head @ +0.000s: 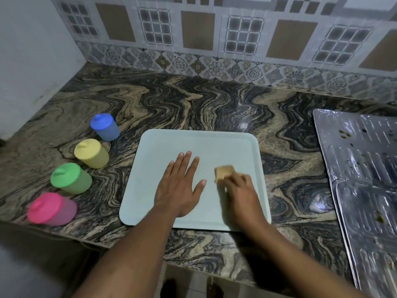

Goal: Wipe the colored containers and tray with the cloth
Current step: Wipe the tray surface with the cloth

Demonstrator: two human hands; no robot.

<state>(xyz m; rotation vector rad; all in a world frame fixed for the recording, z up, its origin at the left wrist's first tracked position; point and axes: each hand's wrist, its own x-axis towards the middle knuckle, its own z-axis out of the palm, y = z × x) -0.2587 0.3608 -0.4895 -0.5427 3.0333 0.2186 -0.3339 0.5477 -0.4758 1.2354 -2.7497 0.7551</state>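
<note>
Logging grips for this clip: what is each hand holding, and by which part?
Right hand grips the tan cloth by its near end. Left hand holds nothing, resting flat on the tray.

**What is lying around me at the counter**

I am standing at a granite countertop (193, 104), its black and tan veins swirling across it. Behind it, a tiled backsplash (197, 29) is showing brown panels and grey grid squares, with a floral border strip (214, 65) running along its foot. A plain pale wall (25, 50) is closing the corner on my left. On my right, a ribbed steel drainboard (361, 168) is carrying a few dark specks (344, 134).
</note>
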